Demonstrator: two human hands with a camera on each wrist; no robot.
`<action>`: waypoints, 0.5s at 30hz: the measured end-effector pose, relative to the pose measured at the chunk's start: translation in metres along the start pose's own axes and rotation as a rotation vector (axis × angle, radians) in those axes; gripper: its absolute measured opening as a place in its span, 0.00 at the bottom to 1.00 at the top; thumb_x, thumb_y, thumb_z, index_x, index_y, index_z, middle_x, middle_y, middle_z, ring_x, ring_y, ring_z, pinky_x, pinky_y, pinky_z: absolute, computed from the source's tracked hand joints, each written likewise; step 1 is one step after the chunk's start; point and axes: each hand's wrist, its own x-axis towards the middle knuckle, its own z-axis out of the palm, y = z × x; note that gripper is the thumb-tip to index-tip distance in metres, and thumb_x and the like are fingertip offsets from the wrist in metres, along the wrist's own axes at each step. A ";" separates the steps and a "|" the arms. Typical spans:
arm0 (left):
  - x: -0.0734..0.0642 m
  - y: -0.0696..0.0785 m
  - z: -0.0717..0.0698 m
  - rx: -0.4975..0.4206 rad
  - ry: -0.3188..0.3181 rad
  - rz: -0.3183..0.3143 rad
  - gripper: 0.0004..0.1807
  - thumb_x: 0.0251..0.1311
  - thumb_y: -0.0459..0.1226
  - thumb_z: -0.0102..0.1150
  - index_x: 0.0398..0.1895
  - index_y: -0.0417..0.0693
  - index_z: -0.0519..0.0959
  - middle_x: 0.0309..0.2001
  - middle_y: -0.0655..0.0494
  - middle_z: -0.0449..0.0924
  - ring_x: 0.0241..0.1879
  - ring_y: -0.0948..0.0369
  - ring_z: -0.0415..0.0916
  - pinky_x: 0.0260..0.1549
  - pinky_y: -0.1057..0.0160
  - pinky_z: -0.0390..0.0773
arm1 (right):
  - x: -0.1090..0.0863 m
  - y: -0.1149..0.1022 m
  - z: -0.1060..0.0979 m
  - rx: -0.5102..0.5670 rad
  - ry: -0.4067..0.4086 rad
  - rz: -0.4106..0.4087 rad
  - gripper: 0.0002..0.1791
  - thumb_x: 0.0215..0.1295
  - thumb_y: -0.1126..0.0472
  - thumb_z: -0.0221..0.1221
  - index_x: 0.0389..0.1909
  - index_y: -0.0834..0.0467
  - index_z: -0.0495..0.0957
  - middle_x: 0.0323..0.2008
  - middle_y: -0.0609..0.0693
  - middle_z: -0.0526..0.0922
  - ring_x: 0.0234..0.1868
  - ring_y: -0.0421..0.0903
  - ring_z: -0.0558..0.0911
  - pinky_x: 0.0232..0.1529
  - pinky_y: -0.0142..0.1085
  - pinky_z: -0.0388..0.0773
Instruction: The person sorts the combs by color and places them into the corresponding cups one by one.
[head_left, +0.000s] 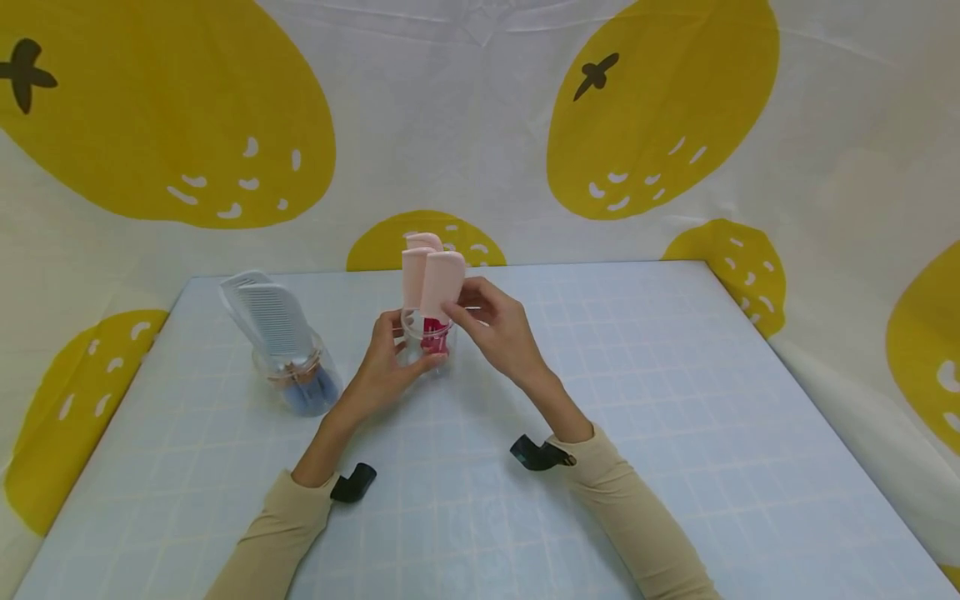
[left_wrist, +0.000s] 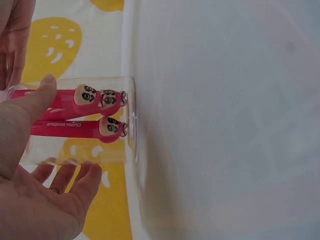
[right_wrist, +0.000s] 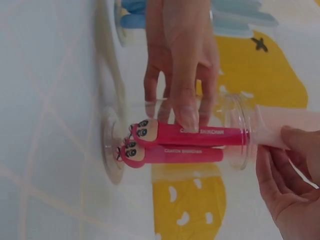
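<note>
A clear jar [left_wrist: 131, 125] holds several pink combs, handles down. My left hand [head_left: 386, 367] grips the jar's side, its thumb on the near wall and its fingers round the far side. With thumb and fingers, my right hand [head_left: 504, 329] pinches the front pink comb [head_left: 442, 287] above the rim. Another pink comb [head_left: 415, 279] stands just left of it. Through the clear wall, red handles [right_wrist: 185, 153] with printed lettering end in small cartoon heads near the jar's bottom. Fine comb teeth cannot be made out on the pink combs.
To the left stands a second clear jar [head_left: 322, 367] with light blue combs [head_left: 273, 321] leaning left and blue handles inside. A pale blue gridded cloth covers the table [head_left: 675, 400]. Behind it hangs a white curtain [head_left: 465, 125] with large yellow fruit shapes.
</note>
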 end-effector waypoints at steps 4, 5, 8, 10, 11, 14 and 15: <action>0.000 0.000 0.000 0.009 0.003 0.009 0.47 0.61 0.44 0.74 0.73 0.44 0.52 0.69 0.44 0.59 0.69 0.47 0.60 0.71 0.40 0.64 | 0.000 0.000 -0.001 -0.014 -0.027 0.008 0.18 0.70 0.62 0.66 0.57 0.62 0.78 0.50 0.55 0.85 0.51 0.49 0.85 0.54 0.38 0.84; 0.000 0.000 0.000 0.009 0.004 0.012 0.47 0.61 0.43 0.74 0.73 0.43 0.52 0.69 0.44 0.59 0.69 0.47 0.61 0.71 0.40 0.64 | 0.000 0.001 -0.002 -0.017 -0.030 0.006 0.18 0.70 0.62 0.66 0.57 0.62 0.79 0.50 0.55 0.86 0.51 0.48 0.85 0.54 0.38 0.84; 0.000 0.000 0.000 0.012 0.005 0.017 0.47 0.61 0.43 0.74 0.73 0.43 0.52 0.69 0.44 0.59 0.69 0.47 0.61 0.70 0.40 0.64 | 0.001 0.001 -0.003 -0.030 -0.040 -0.017 0.16 0.68 0.63 0.67 0.54 0.62 0.80 0.47 0.55 0.86 0.48 0.48 0.85 0.53 0.40 0.84; 0.000 0.000 0.000 0.008 0.003 0.018 0.47 0.61 0.42 0.74 0.73 0.43 0.52 0.69 0.44 0.59 0.69 0.47 0.61 0.70 0.40 0.64 | 0.001 0.002 -0.003 -0.052 -0.056 -0.040 0.15 0.67 0.63 0.68 0.52 0.62 0.81 0.45 0.54 0.87 0.46 0.48 0.85 0.53 0.40 0.84; 0.000 0.000 0.000 0.008 0.003 0.018 0.47 0.61 0.42 0.74 0.73 0.43 0.52 0.69 0.44 0.58 0.69 0.47 0.61 0.71 0.40 0.64 | 0.000 0.003 -0.003 -0.068 -0.067 -0.052 0.14 0.67 0.63 0.68 0.51 0.62 0.81 0.44 0.54 0.87 0.45 0.48 0.85 0.52 0.41 0.84; 0.000 -0.001 0.000 0.006 -0.001 0.025 0.47 0.61 0.42 0.74 0.73 0.43 0.51 0.70 0.43 0.58 0.69 0.47 0.61 0.71 0.39 0.64 | 0.000 0.004 -0.001 -0.127 -0.093 -0.088 0.14 0.67 0.62 0.69 0.51 0.63 0.82 0.43 0.54 0.86 0.45 0.52 0.84 0.52 0.42 0.84; 0.000 -0.001 -0.001 0.003 -0.002 0.029 0.47 0.61 0.41 0.74 0.73 0.42 0.51 0.70 0.43 0.58 0.69 0.46 0.60 0.70 0.39 0.64 | 0.000 0.004 0.000 -0.147 -0.100 -0.098 0.15 0.67 0.62 0.69 0.51 0.63 0.82 0.43 0.54 0.86 0.46 0.52 0.83 0.52 0.42 0.84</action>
